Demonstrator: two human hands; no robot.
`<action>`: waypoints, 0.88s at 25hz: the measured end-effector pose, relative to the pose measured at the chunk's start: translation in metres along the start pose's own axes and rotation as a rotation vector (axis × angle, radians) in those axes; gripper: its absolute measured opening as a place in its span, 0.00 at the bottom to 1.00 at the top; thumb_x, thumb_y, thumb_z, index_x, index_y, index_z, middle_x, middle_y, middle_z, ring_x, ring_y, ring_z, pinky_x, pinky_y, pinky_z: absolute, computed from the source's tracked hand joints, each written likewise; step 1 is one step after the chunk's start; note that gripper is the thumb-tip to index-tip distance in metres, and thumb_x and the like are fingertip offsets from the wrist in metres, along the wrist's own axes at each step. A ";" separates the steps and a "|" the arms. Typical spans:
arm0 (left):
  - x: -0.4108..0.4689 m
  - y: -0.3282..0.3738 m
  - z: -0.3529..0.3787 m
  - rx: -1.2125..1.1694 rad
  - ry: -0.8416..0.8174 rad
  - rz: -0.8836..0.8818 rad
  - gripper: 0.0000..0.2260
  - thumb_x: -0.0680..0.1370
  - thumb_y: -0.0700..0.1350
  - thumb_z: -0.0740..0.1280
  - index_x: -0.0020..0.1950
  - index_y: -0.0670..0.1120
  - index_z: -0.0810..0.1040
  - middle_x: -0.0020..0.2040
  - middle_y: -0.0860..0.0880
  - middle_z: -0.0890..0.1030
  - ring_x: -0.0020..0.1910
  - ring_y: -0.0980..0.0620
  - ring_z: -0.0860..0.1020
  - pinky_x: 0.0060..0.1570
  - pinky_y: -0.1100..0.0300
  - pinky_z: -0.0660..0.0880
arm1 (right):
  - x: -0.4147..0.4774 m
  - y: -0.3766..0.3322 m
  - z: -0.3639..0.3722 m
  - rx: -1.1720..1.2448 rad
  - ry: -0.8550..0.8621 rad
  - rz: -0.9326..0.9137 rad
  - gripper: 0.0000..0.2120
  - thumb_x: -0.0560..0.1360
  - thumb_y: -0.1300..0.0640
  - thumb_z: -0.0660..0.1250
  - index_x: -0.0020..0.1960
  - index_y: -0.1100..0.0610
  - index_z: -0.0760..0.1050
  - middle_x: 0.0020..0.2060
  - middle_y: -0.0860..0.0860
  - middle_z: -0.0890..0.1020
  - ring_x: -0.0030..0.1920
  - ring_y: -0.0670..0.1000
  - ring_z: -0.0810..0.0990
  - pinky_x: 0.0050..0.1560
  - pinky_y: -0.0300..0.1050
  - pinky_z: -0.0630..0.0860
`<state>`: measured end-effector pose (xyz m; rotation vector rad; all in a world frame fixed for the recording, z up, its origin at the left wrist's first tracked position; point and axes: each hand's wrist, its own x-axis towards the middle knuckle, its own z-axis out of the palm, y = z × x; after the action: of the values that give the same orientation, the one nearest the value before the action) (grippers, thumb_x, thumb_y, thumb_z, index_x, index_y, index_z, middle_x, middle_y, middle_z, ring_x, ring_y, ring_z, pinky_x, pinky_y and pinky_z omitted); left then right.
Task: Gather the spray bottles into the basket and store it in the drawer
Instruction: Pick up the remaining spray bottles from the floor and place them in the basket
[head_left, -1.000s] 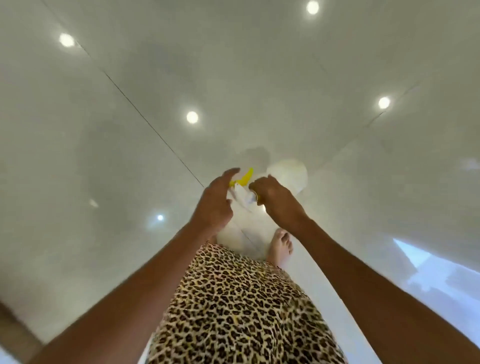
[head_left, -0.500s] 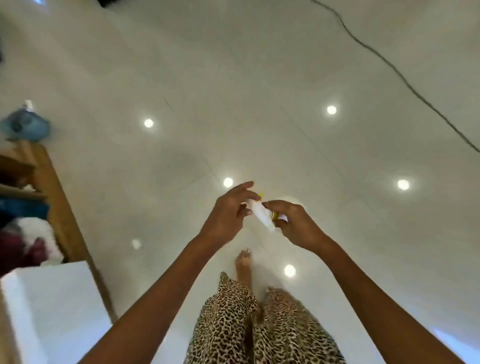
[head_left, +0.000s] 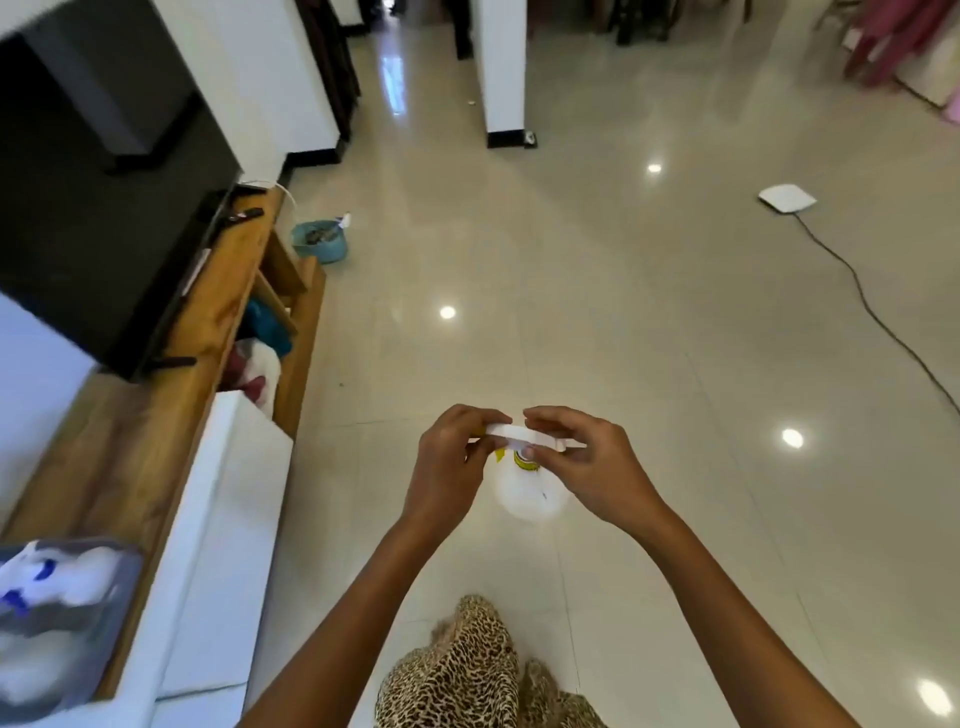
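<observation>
A white spray bottle (head_left: 527, 496) with a yellow collar and white trigger head hangs in front of me, seen from above. My left hand (head_left: 449, 465) pinches the left end of its white head. My right hand (head_left: 587, 462) pinches the right side of the head, thumb near the yellow collar. A blue basket (head_left: 318, 243) sits on the floor at the far end of the wooden cabinet (head_left: 156, 415), with a spray nozzle sticking out of it. An open drawer (head_left: 296, 338) of the cabinet holds cloths.
A black TV (head_left: 104, 197) stands on the cabinet at left. A white box (head_left: 228, 545) sits against the cabinet front. A white device (head_left: 787, 197) with a black cable (head_left: 883, 332) lies on the floor at right. White pillars stand ahead.
My view has swung up from the floor to the room. Both hands stay on the spray bottle, which now hangs upright below them.
</observation>
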<state>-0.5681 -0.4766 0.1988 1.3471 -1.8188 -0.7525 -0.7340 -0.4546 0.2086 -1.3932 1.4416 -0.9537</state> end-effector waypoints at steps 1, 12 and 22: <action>-0.005 -0.003 -0.015 0.021 0.038 -0.006 0.09 0.73 0.35 0.68 0.50 0.45 0.80 0.45 0.53 0.78 0.41 0.62 0.75 0.40 0.71 0.73 | 0.003 -0.011 0.013 -0.054 -0.023 -0.028 0.16 0.69 0.61 0.73 0.56 0.53 0.78 0.46 0.41 0.80 0.46 0.40 0.79 0.43 0.30 0.77; -0.081 -0.110 -0.233 0.181 0.371 -0.209 0.09 0.72 0.37 0.70 0.51 0.41 0.81 0.47 0.43 0.82 0.45 0.50 0.79 0.47 0.65 0.75 | 0.045 -0.113 0.263 -0.436 -0.334 -0.468 0.10 0.70 0.62 0.71 0.51 0.57 0.81 0.45 0.54 0.85 0.42 0.53 0.81 0.45 0.44 0.77; -0.163 -0.212 -0.424 0.256 0.667 -0.417 0.10 0.70 0.34 0.71 0.49 0.43 0.82 0.43 0.53 0.80 0.41 0.57 0.79 0.44 0.69 0.74 | 0.051 -0.193 0.511 -0.478 -0.609 -0.775 0.13 0.70 0.59 0.72 0.54 0.58 0.78 0.49 0.54 0.84 0.48 0.53 0.81 0.51 0.42 0.76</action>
<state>-0.0748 -0.3908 0.2289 1.8981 -1.1396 -0.2107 -0.1871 -0.4922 0.2294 -2.4326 0.6658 -0.5293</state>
